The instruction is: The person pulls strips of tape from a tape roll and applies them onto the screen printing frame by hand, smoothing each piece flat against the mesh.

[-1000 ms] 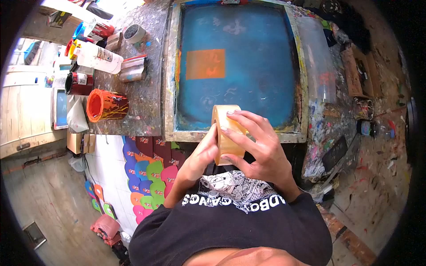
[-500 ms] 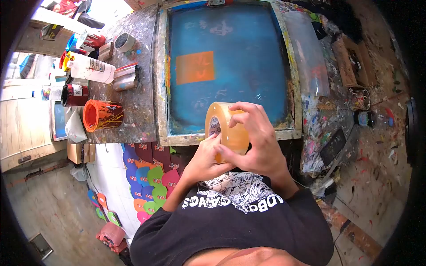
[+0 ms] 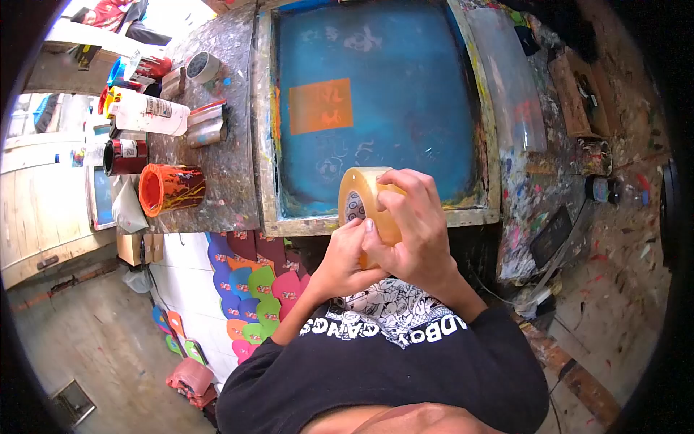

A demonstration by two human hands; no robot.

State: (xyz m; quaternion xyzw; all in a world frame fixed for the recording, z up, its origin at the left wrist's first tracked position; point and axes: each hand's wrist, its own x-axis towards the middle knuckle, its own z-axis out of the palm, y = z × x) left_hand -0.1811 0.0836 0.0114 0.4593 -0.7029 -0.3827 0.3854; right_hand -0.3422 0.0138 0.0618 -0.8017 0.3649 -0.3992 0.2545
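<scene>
A wide roll of clear, yellowish packing tape (image 3: 370, 189) is held up over the near edge of a screen-printing frame. My left hand (image 3: 345, 259) grips the roll from below and the left, its thumb near the printed cardboard core. Around the right side curls my right hand (image 3: 416, 224), fingers bent over the tape's outer face and thumb across the near side. Whether a tape end is lifted cannot be made out. Beneath the roll lies the frame's blue mesh (image 3: 405, 101), with an orange rectangle (image 3: 320, 106) on its left half.
On the bench to the left stand an orange paint can (image 3: 172, 189), a dark red can (image 3: 124, 157), a white bottle (image 3: 150, 113) and a squeegee (image 3: 207, 124). Several colourful cut pieces (image 3: 249, 289) lie below. A cardboard box (image 3: 580, 94) sits at right.
My right thumb has moved up and left toward the core, and the right fingers have shifted slightly on the roll. The whole view has shifted a little.
</scene>
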